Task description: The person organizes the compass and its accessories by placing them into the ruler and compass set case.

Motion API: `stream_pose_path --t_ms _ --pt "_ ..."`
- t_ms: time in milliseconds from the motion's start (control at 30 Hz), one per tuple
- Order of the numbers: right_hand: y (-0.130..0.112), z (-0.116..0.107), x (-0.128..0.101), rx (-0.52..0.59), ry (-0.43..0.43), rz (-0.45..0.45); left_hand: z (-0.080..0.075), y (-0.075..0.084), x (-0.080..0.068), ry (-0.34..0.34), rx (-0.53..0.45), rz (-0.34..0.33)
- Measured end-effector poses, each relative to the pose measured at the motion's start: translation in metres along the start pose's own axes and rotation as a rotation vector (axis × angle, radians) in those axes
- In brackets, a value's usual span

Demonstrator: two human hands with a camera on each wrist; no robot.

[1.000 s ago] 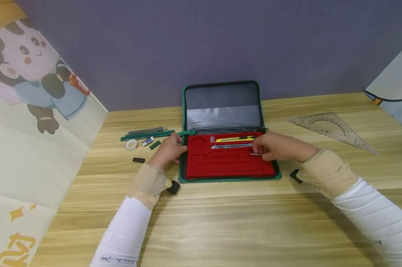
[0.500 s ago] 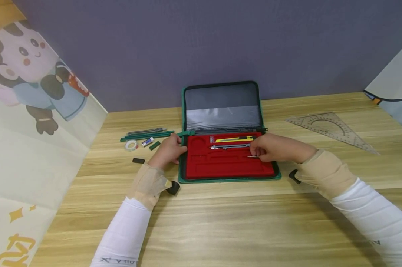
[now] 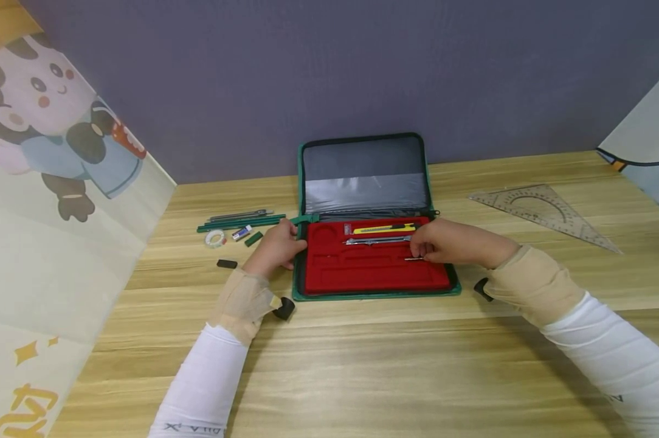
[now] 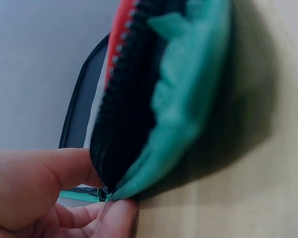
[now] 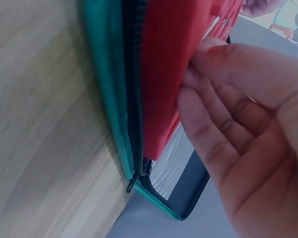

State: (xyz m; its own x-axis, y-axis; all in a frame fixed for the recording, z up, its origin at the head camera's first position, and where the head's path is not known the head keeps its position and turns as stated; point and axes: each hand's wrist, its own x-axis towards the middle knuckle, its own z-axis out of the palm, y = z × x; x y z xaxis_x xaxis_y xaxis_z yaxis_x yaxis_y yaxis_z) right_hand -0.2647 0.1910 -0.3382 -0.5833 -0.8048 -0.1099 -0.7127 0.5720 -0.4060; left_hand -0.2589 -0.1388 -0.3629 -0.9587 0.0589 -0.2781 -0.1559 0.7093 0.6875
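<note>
Your right hand (image 3: 455,242) pinches a thin metal piece (image 3: 414,258), perhaps a compass lead holder, over the red tray (image 3: 373,277); lower it level into its slot. Your left hand (image 3: 277,246), fingers curled, grips the green case (image 3: 302,219) at its edge: keep it steady.

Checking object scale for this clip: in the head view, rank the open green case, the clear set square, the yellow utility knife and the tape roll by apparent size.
1. open green case
2. clear set square, though it lies farther right, so the true size is unsure
3. yellow utility knife
4. tape roll
</note>
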Motion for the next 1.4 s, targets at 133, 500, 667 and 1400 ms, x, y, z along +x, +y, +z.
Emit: stream_pose_path --t_ms 133,500,667,1400 --pt "0.001 0.001 0.000 -0.017 -0.002 -0.002 0.000 0.000 0.000 0.003 -0.003 0.005" --pt "0.004 0.001 -0.004 -0.005 0.050 -0.014 -0.001 0.000 -0.003 0.005 -0.001 0.006" --pt "0.011 -0.004 -0.012 0.000 0.146 0.046 0.000 0.000 -0.001 0.005 -0.001 0.001" --pt "0.120 -0.039 -0.090 -0.053 0.400 0.575 0.002 -0.003 0.005 0.015 0.030 0.029"
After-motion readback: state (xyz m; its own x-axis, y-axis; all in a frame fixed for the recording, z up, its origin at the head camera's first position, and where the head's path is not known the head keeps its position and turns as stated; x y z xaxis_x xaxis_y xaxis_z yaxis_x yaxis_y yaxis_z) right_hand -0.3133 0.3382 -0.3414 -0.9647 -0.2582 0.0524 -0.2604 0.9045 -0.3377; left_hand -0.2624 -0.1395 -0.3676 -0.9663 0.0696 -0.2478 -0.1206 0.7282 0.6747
